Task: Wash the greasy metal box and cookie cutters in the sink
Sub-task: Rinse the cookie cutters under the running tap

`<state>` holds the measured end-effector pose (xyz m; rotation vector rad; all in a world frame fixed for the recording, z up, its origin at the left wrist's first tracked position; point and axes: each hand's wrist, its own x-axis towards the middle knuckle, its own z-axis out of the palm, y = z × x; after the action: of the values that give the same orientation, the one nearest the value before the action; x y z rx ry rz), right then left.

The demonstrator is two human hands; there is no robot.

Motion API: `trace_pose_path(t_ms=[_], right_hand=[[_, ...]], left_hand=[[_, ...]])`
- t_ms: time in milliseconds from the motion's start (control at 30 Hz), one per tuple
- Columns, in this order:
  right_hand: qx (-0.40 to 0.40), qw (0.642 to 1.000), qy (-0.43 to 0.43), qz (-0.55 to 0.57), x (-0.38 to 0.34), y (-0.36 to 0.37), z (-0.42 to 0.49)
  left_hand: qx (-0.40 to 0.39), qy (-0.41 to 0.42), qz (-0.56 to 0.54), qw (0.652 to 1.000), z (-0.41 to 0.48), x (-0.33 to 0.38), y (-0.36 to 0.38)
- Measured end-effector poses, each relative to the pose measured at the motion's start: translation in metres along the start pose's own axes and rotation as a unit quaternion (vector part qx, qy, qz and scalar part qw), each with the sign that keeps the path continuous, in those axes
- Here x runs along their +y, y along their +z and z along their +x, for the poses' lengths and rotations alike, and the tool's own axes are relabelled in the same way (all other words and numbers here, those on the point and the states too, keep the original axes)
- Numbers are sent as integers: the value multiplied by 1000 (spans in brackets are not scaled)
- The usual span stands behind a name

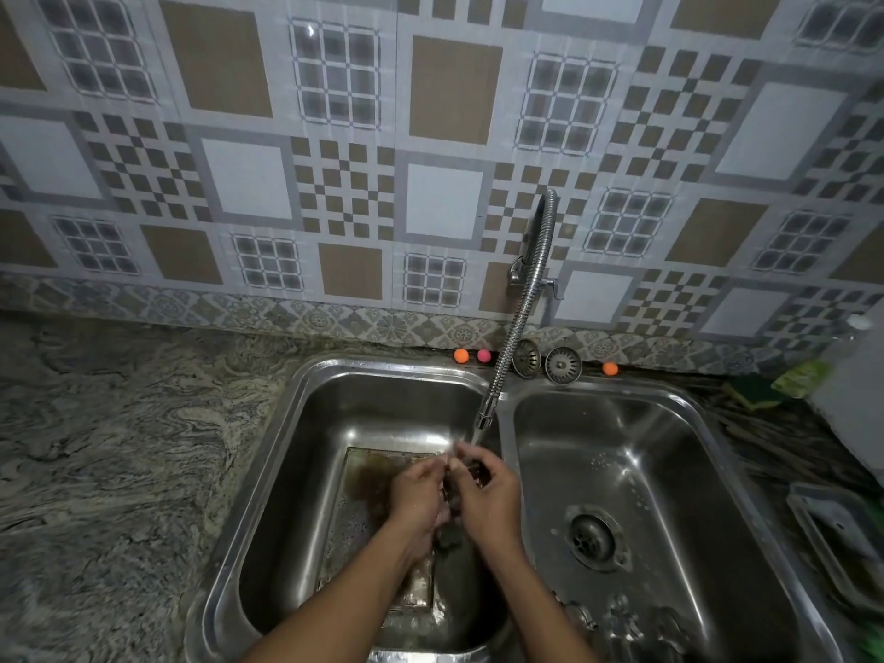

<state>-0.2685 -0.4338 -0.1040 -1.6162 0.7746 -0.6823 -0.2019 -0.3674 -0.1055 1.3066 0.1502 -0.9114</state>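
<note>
A small dark cookie cutter (466, 478), too blurred to show its shape, is held directly under the faucet (519, 323) stream. The left hand (416, 490) and right hand (490, 495) both curl their fingers around it. Below the spout, the greasy metal box (356, 519) lies flat on the sink (296, 452) floor, holding brown water. Rinsing a cutter seems to be the step in hand. Next the box likely needs scrubbing. A green sponge (751, 392) lies on the counter (119, 447), right of the faucet.
</note>
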Motion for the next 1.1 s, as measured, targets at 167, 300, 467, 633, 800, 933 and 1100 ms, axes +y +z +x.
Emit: trace_pose_path(t_ms=[167,300,467,633,800,933,1100], right_hand=[[-11,998,26,50,8,-4,1],[-32,998,33,43,5,0,-7],[-36,998,37,24,-2,10,-8],[-12,998,53,45,-1,19,-10],[33,997,46,47,1,15,-13],[81,996,25,23,-2,3,-19],[118,992,-22,-40,4,-2,-17]], left_hand=[[-53,-67,-42,995,-1,12,-2],[-16,-1,-93,996,0,13,3],[-10,47,-125,991,-1,14,2],[-25,75,-120,990,-1,16,1],[-26,90,-88,992,0,8,1],[-30,75,-31,996,-1,0,7],[-5,10,-12,1000,-1,2,17]])
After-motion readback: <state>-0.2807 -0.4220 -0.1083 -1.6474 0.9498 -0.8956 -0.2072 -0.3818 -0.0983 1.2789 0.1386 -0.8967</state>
